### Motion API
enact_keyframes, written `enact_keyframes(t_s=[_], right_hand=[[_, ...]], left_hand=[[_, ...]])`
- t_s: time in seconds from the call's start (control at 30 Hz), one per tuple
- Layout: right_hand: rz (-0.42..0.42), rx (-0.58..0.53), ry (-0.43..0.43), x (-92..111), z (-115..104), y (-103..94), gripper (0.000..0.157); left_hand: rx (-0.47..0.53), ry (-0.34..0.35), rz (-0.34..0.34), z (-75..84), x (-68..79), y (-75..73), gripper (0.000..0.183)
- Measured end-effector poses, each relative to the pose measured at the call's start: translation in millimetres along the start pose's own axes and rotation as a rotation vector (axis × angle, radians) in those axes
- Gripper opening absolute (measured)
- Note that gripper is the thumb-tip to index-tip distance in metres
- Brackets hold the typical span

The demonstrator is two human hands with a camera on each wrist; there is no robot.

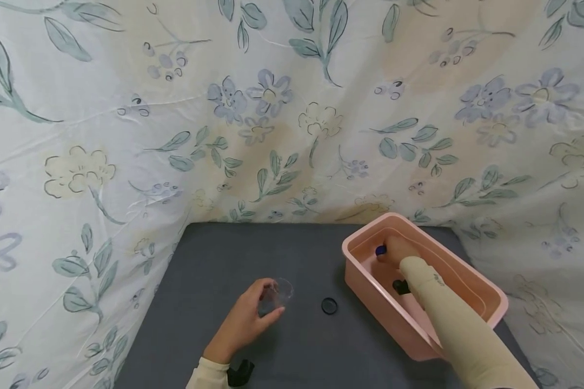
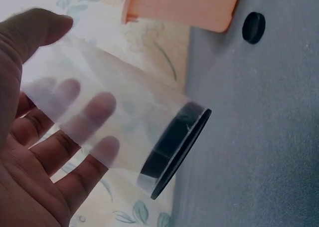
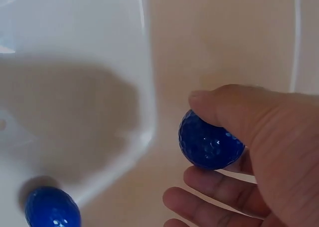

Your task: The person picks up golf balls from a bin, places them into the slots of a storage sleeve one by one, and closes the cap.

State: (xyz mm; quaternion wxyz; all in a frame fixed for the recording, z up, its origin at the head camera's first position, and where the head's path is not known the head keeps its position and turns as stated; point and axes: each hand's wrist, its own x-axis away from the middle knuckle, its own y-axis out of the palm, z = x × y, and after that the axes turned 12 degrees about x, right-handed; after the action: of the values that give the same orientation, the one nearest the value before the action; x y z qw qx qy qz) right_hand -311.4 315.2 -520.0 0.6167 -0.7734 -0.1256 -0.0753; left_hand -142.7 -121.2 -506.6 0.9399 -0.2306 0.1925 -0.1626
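Right fingers: the thumb of the right hand (image 3: 271, 132) and its bent fingers grip a dimpled blue ball (image 3: 209, 142), right of centre in the right wrist view.
Left fingers: those of the left hand (image 1: 243, 316) curl round a clear cylinder (image 2: 144, 95), thumb on one side and fingers on the other, seen through its wall.
Cylinder: held tilted, lower centre in the head view; a black cap (image 2: 177, 147) covers the end pointing to the lower right of the left wrist view.
Second ball: another blue ball (image 3: 52, 208), apart from the hand, at the lower left of the right wrist view.
Pink tub: a long tub (image 1: 379, 316) at the right of the head view, set slantwise; the right hand reaches inside, near its upper left end.
Black ring: a small round black piece (image 1: 329, 306) lies between cylinder and tub, low and just right of centre in the head view.
Sleeves: pale cream, the right sleeve (image 1: 448, 308) crossing the tub's rim.
Surface: a dark grey tabletop (image 1: 253, 248) across the lower frame.
Backdrop: floral cloth (image 1: 272, 54) fills the upper frame and left side.
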Motion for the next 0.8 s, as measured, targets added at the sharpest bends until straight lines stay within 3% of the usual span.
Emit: enact_keyframes(t_s=[0.17,0.3,0.57,0.8], right_hand=[[-0.007,0.061,0.036,10.3,-5.0,-6.1,0.027],[-0.005,0.042,0.044,21.4,-11.6,-13.8,0.030],[0.095,0.020,-0.022,44.6,-26.7,-27.7,0.048],[0.106,-0.018,-0.005,62.4,-40.0,-36.1,0.049]], left_hand=[[-0.029,-0.002,0.015,1.4,0.8,0.8,0.052],[-0.042,0.011,0.010,0.8,1.8,2.3,0.051],[-0.011,-0.006,0.003,1.4,3.0,3.9,0.052],[-0.020,-0.013,0.009,4.0,2.0,5.0,0.052]])
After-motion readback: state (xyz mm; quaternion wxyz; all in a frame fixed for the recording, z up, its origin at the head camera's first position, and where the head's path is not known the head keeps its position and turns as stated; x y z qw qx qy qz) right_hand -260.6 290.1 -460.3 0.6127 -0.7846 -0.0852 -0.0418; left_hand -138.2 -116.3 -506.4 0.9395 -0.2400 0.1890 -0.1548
